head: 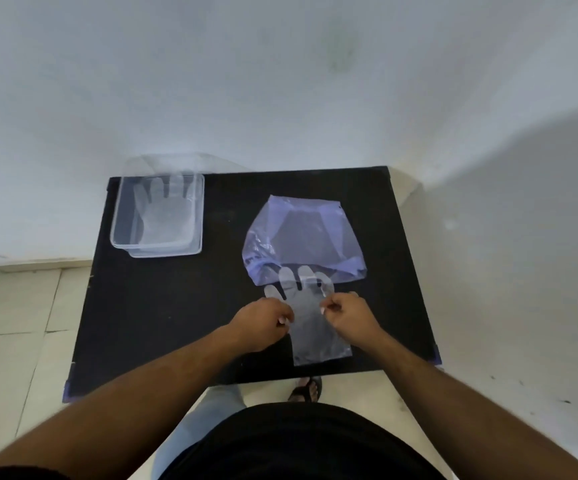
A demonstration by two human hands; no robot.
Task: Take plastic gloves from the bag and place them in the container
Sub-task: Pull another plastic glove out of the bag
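Note:
A clear plastic glove (pixel 311 327) lies flat on the black table (pixel 176 306), its fingertips still at the mouth of the bluish plastic bag (pixel 303 237). My left hand (pixel 263 322) pinches the glove's left edge. My right hand (pixel 348 315) pinches its right edge. At the table's far left corner stands a clear container (pixel 118 216) with another plastic glove (pixel 166 213) lying flat inside it.
The table stands against a white wall (pixel 280 81). Tiled floor (pixel 13 323) shows to the left and right. My sandalled foot (pixel 306 389) is under the near edge.

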